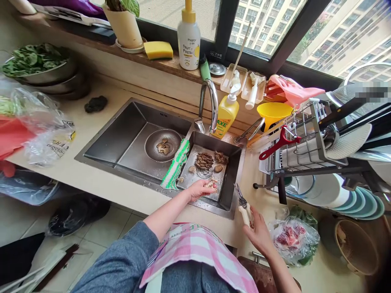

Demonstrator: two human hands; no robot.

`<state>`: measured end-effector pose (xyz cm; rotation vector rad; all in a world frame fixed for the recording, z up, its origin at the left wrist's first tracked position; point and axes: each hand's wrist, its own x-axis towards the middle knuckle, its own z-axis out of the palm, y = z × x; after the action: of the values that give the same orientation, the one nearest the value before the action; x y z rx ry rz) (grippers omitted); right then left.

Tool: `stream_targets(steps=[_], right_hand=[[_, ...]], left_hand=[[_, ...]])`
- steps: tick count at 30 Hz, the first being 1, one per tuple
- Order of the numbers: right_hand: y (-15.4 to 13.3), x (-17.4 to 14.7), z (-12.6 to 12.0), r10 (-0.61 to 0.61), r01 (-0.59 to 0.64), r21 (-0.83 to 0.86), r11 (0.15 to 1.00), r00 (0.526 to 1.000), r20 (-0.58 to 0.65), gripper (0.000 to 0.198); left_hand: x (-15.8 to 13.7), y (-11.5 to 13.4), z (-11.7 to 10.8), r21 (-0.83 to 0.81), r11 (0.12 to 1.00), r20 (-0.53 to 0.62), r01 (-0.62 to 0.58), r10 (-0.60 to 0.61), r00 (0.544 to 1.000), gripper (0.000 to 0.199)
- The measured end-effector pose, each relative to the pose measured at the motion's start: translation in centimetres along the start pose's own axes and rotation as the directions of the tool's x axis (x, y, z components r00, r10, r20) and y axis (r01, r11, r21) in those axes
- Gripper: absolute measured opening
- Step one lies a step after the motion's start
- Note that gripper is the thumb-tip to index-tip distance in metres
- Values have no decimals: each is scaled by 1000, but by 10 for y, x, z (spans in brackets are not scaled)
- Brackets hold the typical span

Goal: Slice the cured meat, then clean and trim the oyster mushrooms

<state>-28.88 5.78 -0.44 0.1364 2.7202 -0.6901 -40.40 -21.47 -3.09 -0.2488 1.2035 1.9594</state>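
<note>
My left hand [201, 190] is closed over the near side of the small sink basin [227, 179], pinching a pale piece of mushroom [211, 184]. My right hand [258, 228], over the counter edge just right of the basin, is wrapped round the white handles of kitchen scissors [242, 200]. Their metal blades point up and away. In the small basin lie a brown cluster of mushrooms [204, 161] and several loose ones. The larger basin [122, 140] holds a round metal strainer [151, 142] with a few mushroom pieces [164, 147] in it.
A green-and-white cloth [176, 166] hangs over the divider below the faucet [210, 101]. Yellow dish soap [226, 118] stands behind the basin. At right are a dish rack [305, 142] and a plastic-wrapped food bundle [295, 236]; plastic bags [45, 126] lie at left.
</note>
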Motion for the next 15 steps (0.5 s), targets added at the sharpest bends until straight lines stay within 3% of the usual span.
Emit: stream_targets(steps=[4,7,15], right_hand=[[-24,-8,-14,-161,145,132,981,979,125,67],[-36,-9,-13,-218,194,176,965,967,134,67],[-38,-7,-12,-209,165,236,957,962,174,64]], left_hand=[[-1,5,5,145,989,1,-10,10,1000,42],[-1,6,10,203,979,-4,4,-3,1000,41],[0,6,20,310,949,113,-65,32,993,23]])
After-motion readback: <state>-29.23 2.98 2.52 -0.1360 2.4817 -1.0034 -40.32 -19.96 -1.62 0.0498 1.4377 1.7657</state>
